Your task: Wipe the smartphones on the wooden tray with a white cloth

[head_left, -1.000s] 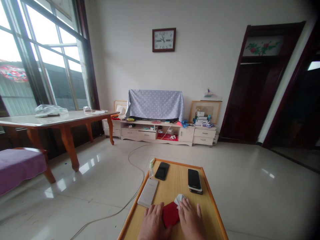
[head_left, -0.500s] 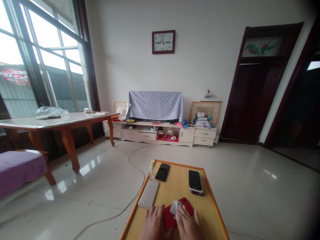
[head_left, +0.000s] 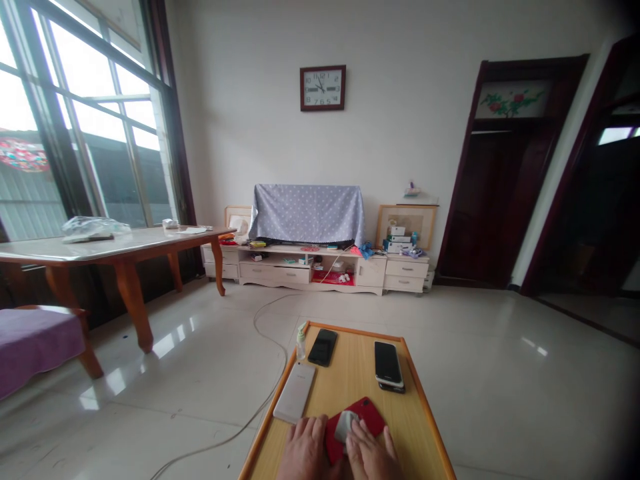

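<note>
A red phone (head_left: pixel 370 415) lies back up at the near end of the small wooden table (head_left: pixel 345 387). My left hand (head_left: pixel 306 448) is at its left edge, fingers bent over the tabletop and thumb low along the phone, keeping hold of it. Under the fingers of my right hand (head_left: pixel 371 451) a small grey cloth (head_left: pixel 345 427) is pressed flat on the phone's back. Just beyond my left hand rests a white phone (head_left: pixel 295 392), face down. Part of the red phone's lower edge is hidden by my hands.
Farther up the table lie a black phone (head_left: pixel 323 347) and, at right, stacked phones (head_left: pixel 389 363). A small pump bottle (head_left: pixel 301 343) stands at the far left corner. A cable (head_left: pixel 250 419) runs over the floor on the left. A larger table (head_left: pixel 145 241) stands by the window.
My right hand and the cloth have slid slightly left and down across the red phone. My left hand stays at the phone's edge. The whole view has shifted a little.
</note>
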`<state>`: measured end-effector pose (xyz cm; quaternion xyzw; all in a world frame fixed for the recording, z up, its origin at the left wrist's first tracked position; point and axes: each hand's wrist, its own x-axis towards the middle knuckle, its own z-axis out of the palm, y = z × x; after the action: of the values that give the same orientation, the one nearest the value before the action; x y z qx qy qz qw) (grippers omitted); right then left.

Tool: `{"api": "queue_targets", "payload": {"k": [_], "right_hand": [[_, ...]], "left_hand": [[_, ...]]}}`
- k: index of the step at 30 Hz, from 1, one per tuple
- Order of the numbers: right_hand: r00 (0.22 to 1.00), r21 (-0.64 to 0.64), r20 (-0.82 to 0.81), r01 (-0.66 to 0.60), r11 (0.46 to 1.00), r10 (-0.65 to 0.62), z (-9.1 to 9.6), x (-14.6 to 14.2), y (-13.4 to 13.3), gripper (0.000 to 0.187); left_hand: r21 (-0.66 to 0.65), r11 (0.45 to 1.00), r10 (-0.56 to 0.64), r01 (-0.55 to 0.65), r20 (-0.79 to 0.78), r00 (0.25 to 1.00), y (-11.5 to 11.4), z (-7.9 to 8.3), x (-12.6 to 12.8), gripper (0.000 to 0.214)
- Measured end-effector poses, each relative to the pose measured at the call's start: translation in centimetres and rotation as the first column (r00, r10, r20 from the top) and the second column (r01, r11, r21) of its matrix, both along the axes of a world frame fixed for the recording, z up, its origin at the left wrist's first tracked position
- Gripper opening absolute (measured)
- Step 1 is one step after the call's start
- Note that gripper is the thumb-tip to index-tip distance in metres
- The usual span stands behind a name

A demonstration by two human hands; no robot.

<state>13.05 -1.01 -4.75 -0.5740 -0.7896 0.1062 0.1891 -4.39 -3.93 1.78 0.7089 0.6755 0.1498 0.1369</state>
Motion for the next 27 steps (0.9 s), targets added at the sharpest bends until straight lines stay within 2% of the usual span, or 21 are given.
{"api": "queue_targets", "payload": {"k": [3, 5, 10, 12, 14, 16, 19, 21, 23, 27], "right_hand": [[0.996, -0.046, 0.012, 0.094, 0.994, -0.094, 1.9, 2.5, 1.0, 0.053], [0.990, -0.025, 0.037, 0.134, 0.991, -0.133, 2.2, 2.7, 1.2, 0.053], [0.995, 0.080, 0.068, 0.066, 0.995, -0.072, -0.6, -0.9, -0.3, 0.047], [0.998, 0.091, 0.037, 0.042, 0.995, -0.045, -1.0, -1.5, -0.9, 0.045], [0.999, 0.042, 0.004, 0.032, 0.999, -0.032, -0.4, -0.9, -0.9, 0.045], [0.999, -0.043, -0.006, 0.031, 0.999, -0.032, 1.0, 0.6, -0.3, 0.047], [0.994, -0.062, 0.025, 0.104, 0.993, -0.103, 3.1, 2.2, 0.7, 0.052], [0.990, -0.057, 0.063, 0.132, 0.990, -0.128, 3.6, 2.0, 0.8, 0.054], [0.992, -0.053, 0.085, 0.098, 0.994, -0.093, 3.2, 0.8, 0.5, 0.056], [0.994, -0.025, 0.049, -0.096, 0.995, 0.097, 1.4, -1.6, -0.9, 0.049]], "left_hand": [[-0.023, 1.000, -0.008, 0.007, -0.007, 1.000, -0.1, 0.6, 0.1, 0.061], [-0.026, 1.000, -0.012, 0.012, -0.004, 1.000, -0.1, 0.7, 0.1, 0.063], [0.024, 1.000, -0.005, 0.004, 0.007, 1.000, 0.2, -0.3, 0.0, 0.055], [0.044, 0.999, 0.009, -0.009, 0.005, 1.000, 0.2, -0.5, 0.1, 0.050], [0.044, 0.999, 0.007, -0.007, 0.000, 1.000, 0.1, -0.3, 0.2, 0.048], [0.024, 1.000, -0.003, 0.004, -0.010, 1.000, 0.0, 0.3, 0.3, 0.047], [-0.012, 1.000, -0.013, 0.013, -0.021, 1.000, -0.2, 1.1, 0.4, 0.049], [-0.015, 1.000, -0.013, 0.012, -0.016, 1.000, -0.3, 1.3, 0.4, 0.050], [0.006, 1.000, -0.007, 0.007, -0.003, 1.000, -0.3, 1.0, 0.3, 0.047], [0.040, 0.999, -0.021, 0.019, 0.038, 0.999, 0.1, -0.2, -0.2, 0.042]]}}
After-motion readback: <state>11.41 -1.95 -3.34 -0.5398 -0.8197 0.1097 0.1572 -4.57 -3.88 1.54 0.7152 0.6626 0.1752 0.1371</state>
